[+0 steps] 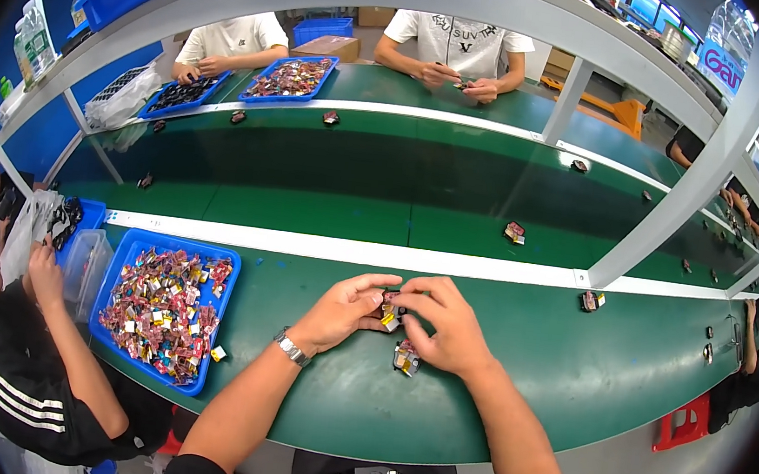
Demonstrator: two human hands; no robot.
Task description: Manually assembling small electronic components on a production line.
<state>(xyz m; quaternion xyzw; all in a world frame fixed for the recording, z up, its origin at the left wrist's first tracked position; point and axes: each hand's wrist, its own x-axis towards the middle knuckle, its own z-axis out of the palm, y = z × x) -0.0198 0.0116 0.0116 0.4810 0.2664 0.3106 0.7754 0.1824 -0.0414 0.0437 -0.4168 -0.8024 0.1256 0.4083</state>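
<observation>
Over the green work surface (322,408), my two hands meet around a small dark electronic assembly (391,317) with a yellow and white part. My left hand (343,311), below a silver wristwatch, grips its left side between thumb and fingers. From the right, my right hand (451,328) curls over it, fingertips and thumb at its edge. The fingers partly hide the piece. A similar small assembly (406,359) with a yellow and white part lies on the surface just below my hands.
Left of my arms stands a blue tray (226,313) heaped with small pink, white and yellow parts. A white rail (350,250) borders the conveyor belt (326,217), where scattered pieces lie. A metal post (675,191) rises at right. People work at left and across.
</observation>
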